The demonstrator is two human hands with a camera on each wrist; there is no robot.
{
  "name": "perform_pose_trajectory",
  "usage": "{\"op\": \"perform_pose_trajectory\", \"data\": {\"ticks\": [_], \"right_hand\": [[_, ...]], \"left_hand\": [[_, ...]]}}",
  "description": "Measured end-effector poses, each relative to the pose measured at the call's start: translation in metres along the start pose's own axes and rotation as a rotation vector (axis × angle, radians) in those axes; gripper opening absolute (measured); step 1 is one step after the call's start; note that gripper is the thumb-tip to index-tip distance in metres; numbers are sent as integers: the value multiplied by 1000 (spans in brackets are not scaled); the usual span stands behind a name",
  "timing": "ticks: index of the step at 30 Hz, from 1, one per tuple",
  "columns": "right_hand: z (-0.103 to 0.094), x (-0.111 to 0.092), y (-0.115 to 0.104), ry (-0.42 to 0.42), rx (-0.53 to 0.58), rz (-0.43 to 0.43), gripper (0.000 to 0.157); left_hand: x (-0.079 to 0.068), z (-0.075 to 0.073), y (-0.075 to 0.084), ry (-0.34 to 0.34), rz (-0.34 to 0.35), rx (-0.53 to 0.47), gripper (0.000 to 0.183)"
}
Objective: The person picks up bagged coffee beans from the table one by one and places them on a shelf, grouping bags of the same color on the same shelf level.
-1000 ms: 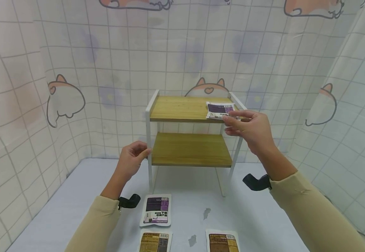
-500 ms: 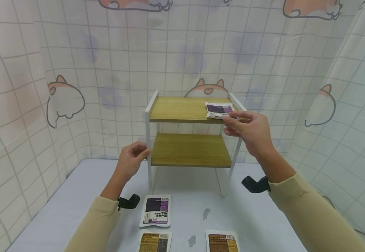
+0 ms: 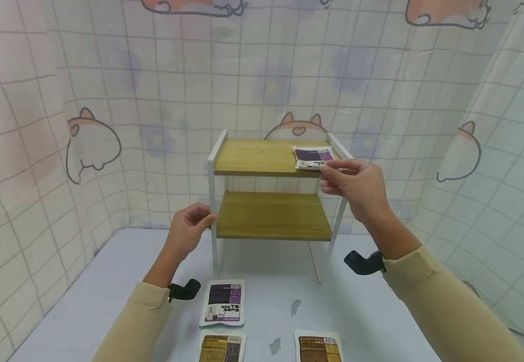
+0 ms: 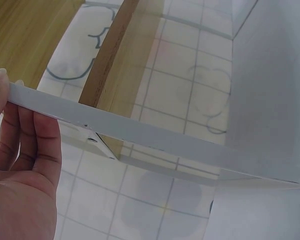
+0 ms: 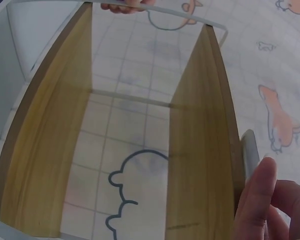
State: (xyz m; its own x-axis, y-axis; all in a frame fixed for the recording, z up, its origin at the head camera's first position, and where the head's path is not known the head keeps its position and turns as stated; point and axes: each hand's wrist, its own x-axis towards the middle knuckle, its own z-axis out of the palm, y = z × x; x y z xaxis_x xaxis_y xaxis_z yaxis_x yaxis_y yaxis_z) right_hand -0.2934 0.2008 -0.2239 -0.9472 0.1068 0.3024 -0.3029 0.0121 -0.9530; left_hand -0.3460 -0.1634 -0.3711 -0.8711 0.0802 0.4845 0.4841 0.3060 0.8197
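Note:
A two-tier shelf rack with wooden boards (image 3: 255, 155) and a white metal frame (image 3: 213, 201) stands on the table. My left hand (image 3: 189, 229) pinches its left front post between thumb and fingers; the left wrist view shows that hand (image 4: 27, 170) at the white bar. On the top board, toward the right, lies a white and purple flat packet (image 3: 313, 157). My right hand (image 3: 357, 186) pinches its near right corner. From the right wrist, the packet (image 5: 250, 150) appears only as a pale edge beside the fingertips of the hand (image 5: 270, 205).
Another purple and white packet (image 3: 223, 302) lies on the table (image 3: 153, 322) in front of the rack. Nearer are two brown and yellow packets, one left (image 3: 222, 347) and one right (image 3: 318, 347). A patterned curtain (image 3: 176, 75) hangs behind and at both sides.
My right hand and the packet have shifted slightly left on the top board. The left hand stays at the post.

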Motion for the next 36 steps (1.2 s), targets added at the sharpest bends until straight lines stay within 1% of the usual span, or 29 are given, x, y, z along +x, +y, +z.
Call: {"op": "perform_pose_trajectory", "data": {"ticks": [8, 15, 21, 29, 36], "right_hand": [[3, 3, -1, 9, 3, 29, 44], [4, 5, -3, 20, -29, 42, 42], [5, 5, -3, 31, -16, 47, 42], [4, 2, -1, 47, -21, 29, 43], [2, -2, 1, 48, 44, -1, 45]], "left_hand": [[0, 0, -1, 4, 8, -16, 21], [0, 0, 1, 0, 9, -22, 21], [0, 0, 0, -4, 6, -24, 22], [0, 1, 0, 2, 5, -30, 22], [1, 0, -1, -1, 17, -30, 21]]}}
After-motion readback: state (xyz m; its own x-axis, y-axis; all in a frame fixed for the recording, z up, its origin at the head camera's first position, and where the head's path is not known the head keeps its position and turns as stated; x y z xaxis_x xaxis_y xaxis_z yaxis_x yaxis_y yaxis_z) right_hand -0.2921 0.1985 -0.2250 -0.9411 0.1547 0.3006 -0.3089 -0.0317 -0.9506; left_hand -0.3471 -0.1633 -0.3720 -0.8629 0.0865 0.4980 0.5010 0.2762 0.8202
